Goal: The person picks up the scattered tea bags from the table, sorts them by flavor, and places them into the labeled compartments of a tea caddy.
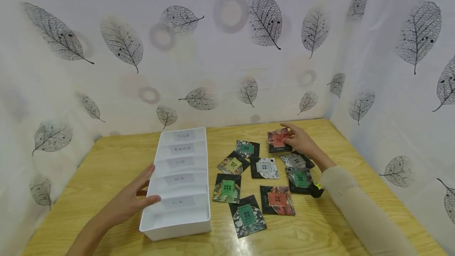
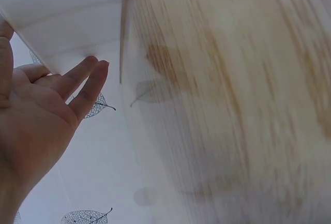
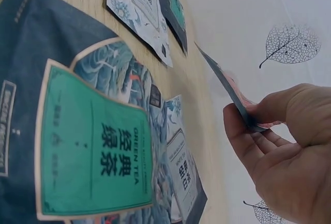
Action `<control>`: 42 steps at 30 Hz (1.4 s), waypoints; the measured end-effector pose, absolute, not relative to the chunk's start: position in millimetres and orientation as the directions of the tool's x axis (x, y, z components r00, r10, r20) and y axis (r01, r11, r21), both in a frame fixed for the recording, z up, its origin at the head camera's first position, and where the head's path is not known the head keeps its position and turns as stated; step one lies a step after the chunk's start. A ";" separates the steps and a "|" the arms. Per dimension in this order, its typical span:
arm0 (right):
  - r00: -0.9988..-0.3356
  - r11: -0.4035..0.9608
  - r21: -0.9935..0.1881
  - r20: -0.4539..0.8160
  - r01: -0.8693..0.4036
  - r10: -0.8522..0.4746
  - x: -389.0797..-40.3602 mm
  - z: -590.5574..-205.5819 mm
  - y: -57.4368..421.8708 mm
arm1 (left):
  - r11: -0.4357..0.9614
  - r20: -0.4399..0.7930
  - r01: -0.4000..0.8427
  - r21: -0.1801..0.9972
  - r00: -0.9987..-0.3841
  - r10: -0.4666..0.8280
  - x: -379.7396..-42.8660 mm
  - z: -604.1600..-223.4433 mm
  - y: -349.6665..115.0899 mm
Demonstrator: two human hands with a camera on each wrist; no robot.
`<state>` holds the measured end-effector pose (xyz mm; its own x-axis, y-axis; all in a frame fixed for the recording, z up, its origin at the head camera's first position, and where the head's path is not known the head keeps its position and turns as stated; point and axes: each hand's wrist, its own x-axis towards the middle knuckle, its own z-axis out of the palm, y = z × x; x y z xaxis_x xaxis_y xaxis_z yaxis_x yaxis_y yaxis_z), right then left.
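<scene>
My right hand (image 1: 301, 140) pinches a tea packet with a red label (image 1: 279, 139) between thumb and fingers. In the right wrist view that packet (image 3: 227, 87) is tilted edge-on, lifted off the table. My left hand (image 1: 133, 194) rests against the left side of a long white divided box (image 1: 177, 230), thumb at its rim. The left wrist view has its fingers (image 2: 89, 90) fairly straight against the box wall (image 2: 77, 27). Between the box and my right arm lie several flat tea packets, among them a green-tea packet (image 3: 95, 146), a yellow-labelled one (image 1: 233, 164) and a white-labelled one (image 1: 264, 168).
The box's compartments run front to back, each with a printed label (image 1: 179, 202). Another red-labelled packet (image 1: 277, 200) lies near the front. A leaf-print curtain (image 1: 227, 62) surrounds the wooden table (image 1: 117, 157) at the back and sides.
</scene>
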<state>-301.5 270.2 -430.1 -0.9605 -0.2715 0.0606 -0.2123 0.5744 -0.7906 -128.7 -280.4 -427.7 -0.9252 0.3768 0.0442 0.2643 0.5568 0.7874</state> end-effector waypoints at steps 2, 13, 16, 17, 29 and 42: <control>-0.959 0.577 -0.786 0.068 -0.221 -0.275 -298.7 -428.7 270.3 | 0.561 0.045 0.267 0.783 -0.925 0.377 -128.9 -427.0 -280.2; -0.950 0.580 -0.759 0.168 -0.295 -0.264 -282.2 -413.9 257.2 | 0.579 0.037 0.267 0.770 -0.926 0.376 -130.8 -422.4 -279.1; -0.938 0.546 -0.770 0.206 -0.332 -0.279 -277.1 -405.7 247.3 | 0.580 0.041 0.272 0.768 -0.925 0.379 -131.7 -421.2 -278.8; -0.932 0.534 -0.772 0.219 -0.346 -0.288 -275.1 -402.7 243.4 | 0.580 0.043 0.273 0.767 -0.925 0.379 -131.9 -421.1 -278.7; -0.826 0.395 -0.755 0.335 -0.523 -0.454 -233.9 -372.4 182.2 | 0.570 0.040 0.269 0.776 -0.923 0.382 -129.9 -423.7 -278.8; -0.699 0.223 -0.787 0.331 -0.575 -0.634 -186.7 -354.0 117.9 | 0.585 0.057 0.285 0.759 -0.925 0.376 -127.5 -425.9 -280.0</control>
<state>-186.7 117.9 -354.0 -0.6987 -0.6342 0.3311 -0.5753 0.2230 -0.7870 -127.5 -280.0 -425.9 -0.9248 0.3761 0.0570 0.2847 0.5851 0.7594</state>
